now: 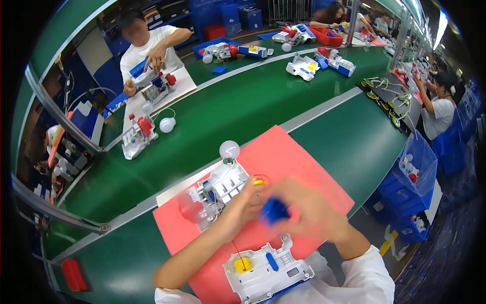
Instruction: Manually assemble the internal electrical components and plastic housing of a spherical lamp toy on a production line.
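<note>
My left hand (246,203) is closed at the side of a white plastic housing (227,181) whose inside with wires faces up. A small yellow part (259,182) with a thin red wire shows at its fingertips. My right hand (307,206), smeared by motion, grips a dark blue part (275,211) of unclear shape. A pale round bulb-like ball (229,150) sits at the housing's far end, and a blurred red part (191,204) at its left. Close to me lies a white half shell (268,273) with a blue strip and a yellow block (242,264) on a wire.
Under the work is a red mat (283,152) on a green bench. Beyond a metal rail, a green conveyor (217,114) carries similar units (139,136). Across it a person (152,50) handles another unit. A red tray (74,275) lies left; blue bins (405,192) stand right.
</note>
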`<control>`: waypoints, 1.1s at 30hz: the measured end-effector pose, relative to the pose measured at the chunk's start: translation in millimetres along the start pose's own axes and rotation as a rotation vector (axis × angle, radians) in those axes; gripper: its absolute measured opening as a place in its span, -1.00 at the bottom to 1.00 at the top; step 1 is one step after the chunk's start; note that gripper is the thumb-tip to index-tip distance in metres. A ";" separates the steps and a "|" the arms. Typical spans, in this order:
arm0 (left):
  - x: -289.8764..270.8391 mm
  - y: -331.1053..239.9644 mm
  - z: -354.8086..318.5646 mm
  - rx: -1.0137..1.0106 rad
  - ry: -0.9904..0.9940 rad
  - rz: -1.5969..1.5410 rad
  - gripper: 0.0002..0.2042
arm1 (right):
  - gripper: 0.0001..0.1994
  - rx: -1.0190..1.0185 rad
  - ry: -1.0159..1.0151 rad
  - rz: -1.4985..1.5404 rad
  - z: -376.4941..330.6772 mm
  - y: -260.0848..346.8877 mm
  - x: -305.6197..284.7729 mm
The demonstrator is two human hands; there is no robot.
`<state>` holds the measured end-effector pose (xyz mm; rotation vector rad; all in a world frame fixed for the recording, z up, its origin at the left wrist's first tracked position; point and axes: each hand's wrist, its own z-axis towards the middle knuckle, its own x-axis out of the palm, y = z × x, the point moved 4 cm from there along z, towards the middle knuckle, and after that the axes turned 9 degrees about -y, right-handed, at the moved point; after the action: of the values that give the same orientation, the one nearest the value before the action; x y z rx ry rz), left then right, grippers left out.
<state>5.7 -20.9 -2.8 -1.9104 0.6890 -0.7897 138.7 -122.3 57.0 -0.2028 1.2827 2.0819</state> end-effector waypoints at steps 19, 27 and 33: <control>-3.1 -1.0 -44.6 0.118 -0.169 0.228 -0.68 | -0.38 -0.009 0.731 0.345 62.1 -39.4 43.1; 4.4 -83.0 -27.5 0.360 -0.381 0.695 -0.85 | -0.51 0.070 0.674 0.590 47.7 -63.7 41.6; 23.9 -132.4 8.2 0.819 -0.431 1.301 -0.88 | -0.27 0.261 0.312 1.022 46.5 -74.4 22.6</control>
<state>45.4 20.9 119.1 -0.5709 0.9302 0.1968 176.9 -51.4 15.5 0.3386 2.1338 2.7166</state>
